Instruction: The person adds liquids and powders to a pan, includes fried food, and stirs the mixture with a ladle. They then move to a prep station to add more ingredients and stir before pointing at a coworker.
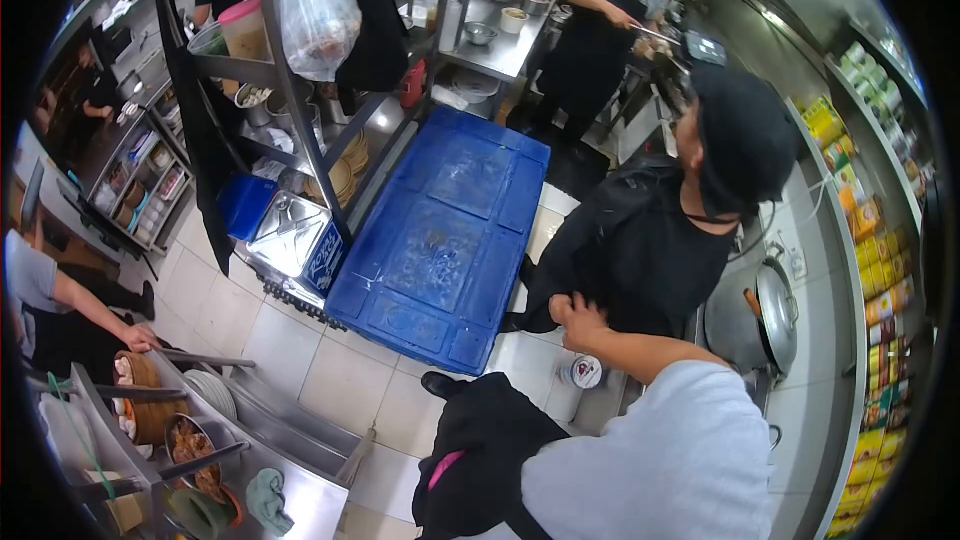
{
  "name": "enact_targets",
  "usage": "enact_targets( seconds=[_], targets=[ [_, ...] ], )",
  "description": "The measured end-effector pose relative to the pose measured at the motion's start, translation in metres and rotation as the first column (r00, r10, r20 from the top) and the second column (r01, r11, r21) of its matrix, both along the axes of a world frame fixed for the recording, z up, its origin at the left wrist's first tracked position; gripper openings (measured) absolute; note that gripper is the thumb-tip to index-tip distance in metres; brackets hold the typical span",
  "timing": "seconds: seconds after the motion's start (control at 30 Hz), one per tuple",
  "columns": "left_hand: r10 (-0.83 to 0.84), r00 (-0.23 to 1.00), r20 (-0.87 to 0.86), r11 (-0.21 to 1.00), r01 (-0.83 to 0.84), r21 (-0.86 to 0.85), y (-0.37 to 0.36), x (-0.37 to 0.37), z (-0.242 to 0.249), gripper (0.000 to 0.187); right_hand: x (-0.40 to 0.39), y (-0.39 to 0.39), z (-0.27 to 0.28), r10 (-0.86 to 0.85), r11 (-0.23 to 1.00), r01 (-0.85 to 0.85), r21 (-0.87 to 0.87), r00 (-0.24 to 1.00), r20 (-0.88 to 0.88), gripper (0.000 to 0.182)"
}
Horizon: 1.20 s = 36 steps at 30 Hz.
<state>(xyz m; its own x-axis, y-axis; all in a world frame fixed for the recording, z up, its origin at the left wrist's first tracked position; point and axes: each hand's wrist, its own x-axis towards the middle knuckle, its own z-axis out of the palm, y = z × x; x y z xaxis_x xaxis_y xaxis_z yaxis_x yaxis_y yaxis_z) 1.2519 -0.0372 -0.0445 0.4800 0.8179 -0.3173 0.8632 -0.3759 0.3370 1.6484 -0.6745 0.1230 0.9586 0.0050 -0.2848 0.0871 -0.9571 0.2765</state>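
My right hand [582, 324] is at the end of my bare forearm, below a short light grey sleeve. Its fingers look bent together against the dark clothing of a co-worker [640, 240] in a black cap. Whether anything is between the fingers is hidden. My left hand is out of view. Just below my right hand, a small round tub with a printed lid [586, 372] stands by a metal surface. Left of the hand is a large blue plastic lid or bin top [430, 240], scuffed with whitish marks. My black apron [480, 450] hangs below.
A second co-worker [600, 40] holds a long-handled tool at the back. Another person's hand [140, 338] is beside a bamboo steamer [150, 380] at left. A big lidded pot [735, 330] stands at right, near shelves of cans [880, 270]. A metal rack [275, 70] rises behind.
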Motion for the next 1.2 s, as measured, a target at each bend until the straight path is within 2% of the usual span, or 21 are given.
enact_targets(
  seconds=[0.03, 0.07, 0.1, 0.23, 0.3, 0.4, 0.43, 0.5, 0.6, 0.67, 0.73, 0.8, 0.83, 0.87, 0.9, 1.0, 1.03, 1.07, 1.13, 1.2],
  targets=[
    [-0.03, 0.999, -0.023, 0.996, 0.028, -0.085, -0.013, 0.003, 0.002, 0.042, 0.005, -0.005, 0.001, -0.209, 0.973, 0.225, 0.058, 0.957, -0.199, 0.068],
    [-0.045, 0.998, -0.031, 0.984, 0.039, -0.173, -0.025, 0.001, 0.007, 0.042, 0.011, -0.01, 0.003, -0.403, 0.895, 0.446, 0.033, 0.837, -0.371, 0.079],
    [-0.065, 0.997, -0.041, 0.96, 0.051, -0.274, -0.034, 0.0, 0.012, 0.042, 0.015, -0.016, 0.008, -0.415, 0.861, 0.508, 0.026, 0.731, -0.542, 0.089],
    [-0.108, 0.991, -0.08, 0.811, 0.041, -0.583, -0.075, -0.023, 0.022, 0.042, -0.002, -0.04, 0.005, -0.338, 0.907, 0.421, 0.021, 0.757, -0.56, 0.086],
    [-0.12, 0.986, -0.119, 0.741, 0.01, -0.671, -0.091, -0.046, 0.033, 0.042, 0.011, -0.055, -0.016, -0.357, 0.916, 0.389, -0.097, 0.681, -0.64, 0.083],
    [-0.095, 0.974, -0.205, 0.651, -0.095, -0.753, -0.129, -0.086, 0.06, 0.042, 0.039, -0.044, -0.006, -0.248, 0.958, 0.285, -0.033, 0.765, -0.594, 0.049],
    [-0.081, 0.969, -0.232, 0.623, -0.132, -0.771, -0.139, -0.089, 0.068, 0.042, 0.049, -0.029, 0.006, -0.271, 0.96, 0.257, -0.106, 0.777, -0.568, 0.041],
    [-0.075, 0.954, -0.29, 0.569, -0.198, -0.798, -0.154, -0.083, 0.076, 0.042, 0.04, -0.052, -0.018, -0.242, 0.97, 0.199, -0.139, 0.846, -0.475, 0.048],
    [-0.089, 0.92, -0.382, 0.487, -0.295, -0.822, -0.158, -0.062, 0.073, 0.043, 0.031, -0.079, -0.009, -0.468, 0.883, 0.431, -0.184, 0.79, -0.396, 0.049],
    [-0.106, 0.901, -0.421, 0.428, -0.341, -0.837, -0.142, -0.045, 0.058, 0.043, 0.028, -0.101, -0.009, -0.393, 0.911, 0.289, -0.295, 0.826, -0.404, 0.047],
    [-0.105, 0.893, -0.438, 0.357, -0.377, -0.855, -0.119, -0.032, 0.042, 0.043, 0.06, -0.1, 0.01, -0.497, 0.865, 0.396, -0.308, 0.765, -0.41, 0.048],
    [-0.043, 0.892, -0.451, 0.249, -0.428, -0.869, -0.096, -0.003, 0.029, 0.043, 0.065, -0.117, -0.002, -0.576, 0.817, 0.489, -0.305, 0.713, -0.4, 0.048],
    [-0.011, 0.885, -0.465, 0.196, -0.454, -0.869, -0.086, 0.017, 0.024, 0.044, 0.062, -0.129, -0.014, -0.524, 0.84, 0.403, -0.363, 0.776, -0.352, 0.05],
    [0.099, 0.872, -0.479, 0.077, -0.487, -0.87, -0.077, 0.034, 0.023, 0.046, 0.063, -0.133, -0.02, -0.455, 0.854, 0.31, -0.419, 0.835, -0.309, 0.052],
    [0.083, 0.87, -0.487, 0.09, -0.493, -0.865, -0.071, 0.047, 0.025, 0.046, 0.067, -0.138, -0.015, -0.323, 0.91, 0.234, -0.341, 0.918, -0.229, 0.056],
    [0.024, 0.791, -0.611, 0.343, -0.581, -0.738, -0.064, 0.097, 0.041, 0.048, 0.057, -0.165, -0.03, -0.392, 0.904, 0.331, -0.27, 0.893, -0.22, 0.063],
    [-0.013, 0.814, -0.58, 0.137, -0.573, -0.808, -0.063, 0.109, 0.036, 0.054, 0.056, -0.171, -0.032, -0.403, 0.901, 0.34, -0.271, 0.887, -0.225, 0.063],
    [-0.019, 0.813, -0.582, 0.141, -0.574, -0.806, -0.066, 0.115, 0.036, 0.054, 0.057, -0.176, -0.034, -0.385, 0.903, 0.317, -0.291, 0.898, -0.214, 0.065],
    [-0.034, 0.801, -0.598, 0.296, -0.564, -0.771, -0.075, 0.124, 0.037, 0.056, 0.061, -0.185, -0.036, -0.364, 0.904, 0.294, -0.31, 0.909, -0.201, 0.068],
    [-0.238, 0.878, -0.416, 0.303, -0.34, -0.89, -0.055, 0.096, 0.019, 0.057, 0.062, -0.193, -0.039, -0.255, 0.937, 0.214, -0.275, 0.959, -0.126, 0.068]
  ],
)
